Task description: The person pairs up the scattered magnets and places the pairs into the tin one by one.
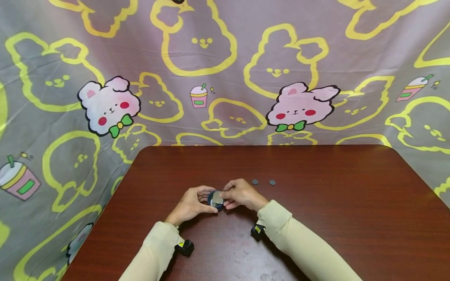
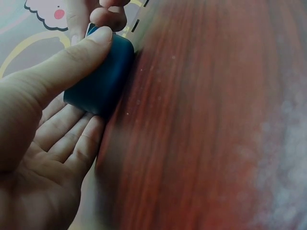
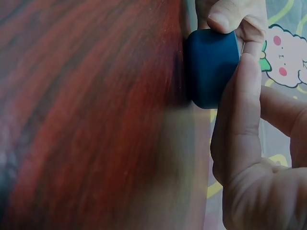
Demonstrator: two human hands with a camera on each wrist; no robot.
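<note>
A small dark blue round container (image 1: 210,198) with a shiny inside stands on the table between the hands. My left hand (image 1: 192,203) grips its side, thumb in front and fingers behind; the left wrist view shows the thumb against the container's smooth blue wall (image 2: 103,72). At the container's top lies a thin silver rectangular piece (image 1: 217,197). My right hand (image 1: 242,194) pinches that piece at its right edge, thumb on top. In the right wrist view, a finger of this hand touches the container's rim (image 3: 211,67), and the silver piece is mostly hidden.
Two small dark grey discs (image 1: 255,182) lie apart on the brown wooden table (image 1: 334,207), beyond the right hand. A printed cloth (image 1: 225,89) hangs behind and along the sides of the table. Small black cameras (image 1: 185,247) sit under both wrists.
</note>
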